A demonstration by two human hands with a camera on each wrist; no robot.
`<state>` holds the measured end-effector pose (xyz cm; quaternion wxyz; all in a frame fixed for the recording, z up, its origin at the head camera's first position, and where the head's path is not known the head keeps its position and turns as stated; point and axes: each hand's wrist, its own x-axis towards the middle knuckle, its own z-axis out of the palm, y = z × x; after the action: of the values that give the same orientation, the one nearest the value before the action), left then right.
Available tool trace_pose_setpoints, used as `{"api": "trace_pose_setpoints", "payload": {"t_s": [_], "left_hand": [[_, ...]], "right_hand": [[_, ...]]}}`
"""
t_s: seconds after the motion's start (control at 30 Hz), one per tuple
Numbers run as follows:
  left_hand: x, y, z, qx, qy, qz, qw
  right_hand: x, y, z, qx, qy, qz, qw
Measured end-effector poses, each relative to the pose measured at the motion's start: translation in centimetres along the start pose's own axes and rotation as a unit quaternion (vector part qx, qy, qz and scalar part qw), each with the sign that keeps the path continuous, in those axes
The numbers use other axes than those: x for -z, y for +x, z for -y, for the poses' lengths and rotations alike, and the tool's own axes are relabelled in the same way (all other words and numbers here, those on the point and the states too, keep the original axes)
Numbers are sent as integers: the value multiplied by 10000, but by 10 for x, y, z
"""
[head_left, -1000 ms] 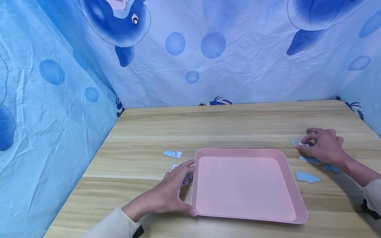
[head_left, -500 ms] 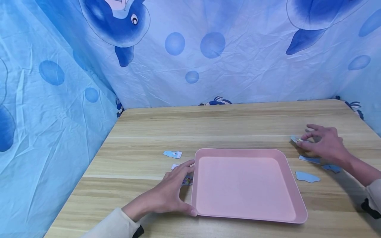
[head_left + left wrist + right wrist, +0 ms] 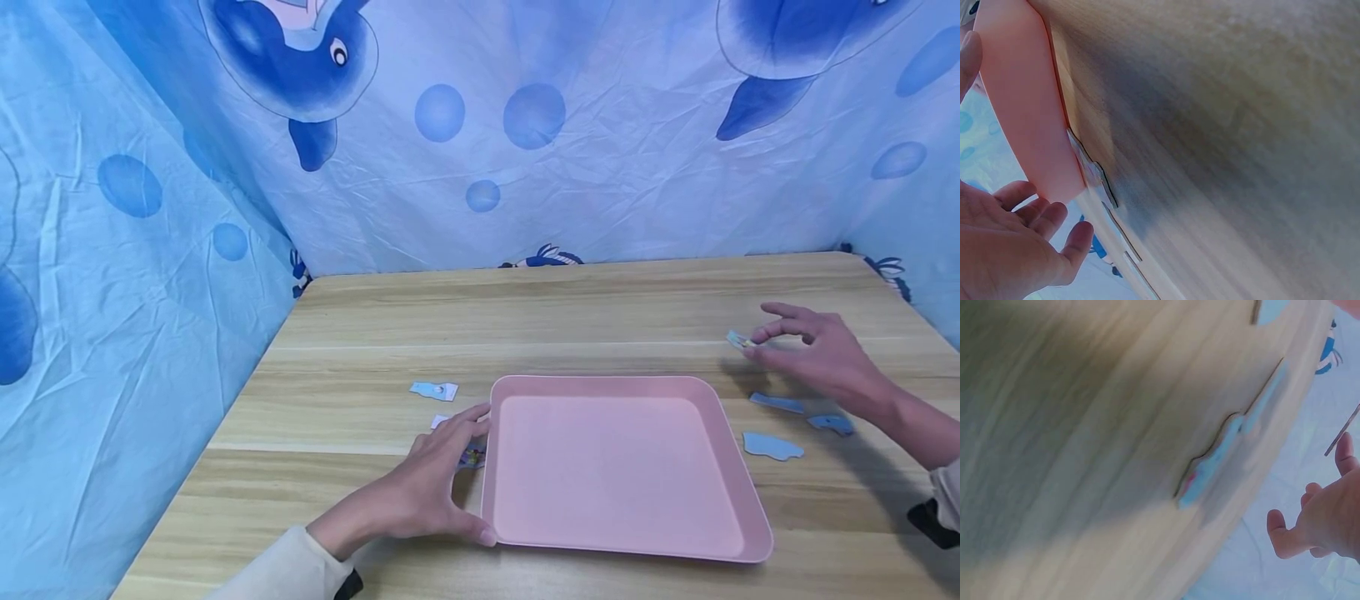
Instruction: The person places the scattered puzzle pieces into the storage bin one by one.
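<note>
Above the tabletop on the right, my right hand (image 3: 828,354) pinches a small light-blue printed puzzle piece (image 3: 738,339) between thumb and index finger, the other fingers held off it. In the right wrist view the puzzle piece (image 3: 1342,430) shows as a thin edge at the fingertip. My left hand (image 3: 423,492) rests along the left side of a shallow pink tray (image 3: 622,467), thumb at the near corner and fingertips farther up the wall. The left wrist view has these fingers loosely bent beside the tray's outer wall (image 3: 1029,106). Nothing lies in the tray.
Right of the tray lie a narrow blue piece (image 3: 777,402), a patterned blue piece (image 3: 831,424) and a wider blue piece (image 3: 772,446). Left of it are a pale-blue piece (image 3: 433,391) and a colourful piece (image 3: 472,455) partly behind the left hand. A blue curtain (image 3: 480,150) hangs behind the table.
My right hand has lifted the puzzle piece off the table, moving it up and slightly left. The left hand and the tray stay in place.
</note>
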<state>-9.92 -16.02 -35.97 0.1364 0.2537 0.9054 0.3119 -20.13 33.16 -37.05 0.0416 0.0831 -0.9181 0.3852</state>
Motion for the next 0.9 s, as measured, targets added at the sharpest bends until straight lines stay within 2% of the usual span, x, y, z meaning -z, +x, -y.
{"api": "trace_pose_setpoints", "payload": {"t_s": [0.63,0.9], "left_hand": [[-1,0,0,-11,49,-8,10000],[-1,1,-1,3,87,-8,10000]], "right_hand": [[-11,-2,43,62,341,309,9989],[-20,-3,60,368,524,405,9971]]}}
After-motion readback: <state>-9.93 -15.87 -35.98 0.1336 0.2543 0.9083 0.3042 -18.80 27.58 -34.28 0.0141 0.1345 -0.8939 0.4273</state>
